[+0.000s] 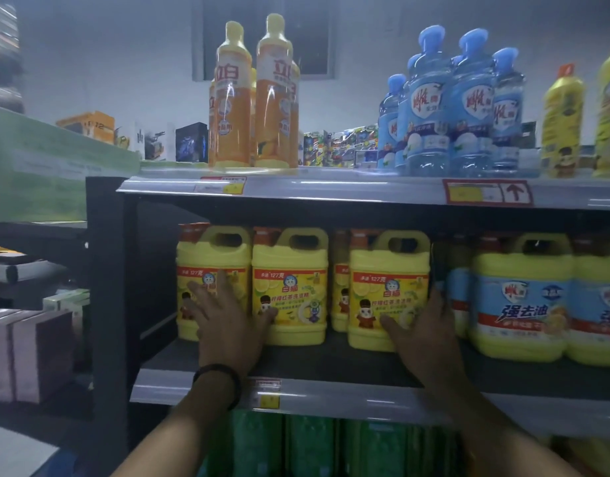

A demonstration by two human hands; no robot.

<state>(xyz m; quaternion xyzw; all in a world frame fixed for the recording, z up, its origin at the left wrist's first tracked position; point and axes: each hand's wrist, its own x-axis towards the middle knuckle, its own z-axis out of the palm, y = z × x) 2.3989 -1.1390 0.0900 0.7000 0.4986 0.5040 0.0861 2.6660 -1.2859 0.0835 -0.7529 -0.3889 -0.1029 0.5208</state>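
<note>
Three yellow detergent jugs with handles stand in a row on the middle shelf (331, 359). My left hand (227, 325) lies flat with straight fingers against the front of the leftmost jug (207, 263), its thumb reaching toward the middle jug (289, 287). My right hand (424, 335) holds the right jug (386, 287): the thumb lies across its front label and the fingers wrap round its right side. A dark band sits on my left wrist.
Blue-labelled yellow jugs (523, 297) stand right of my right hand. On the top shelf are orange bottles (255, 108), blue bottles (458, 108) and yellow bottles (561, 122). Green packs (310, 445) fill the shelf below. Boxes (31, 352) sit on a rack at left.
</note>
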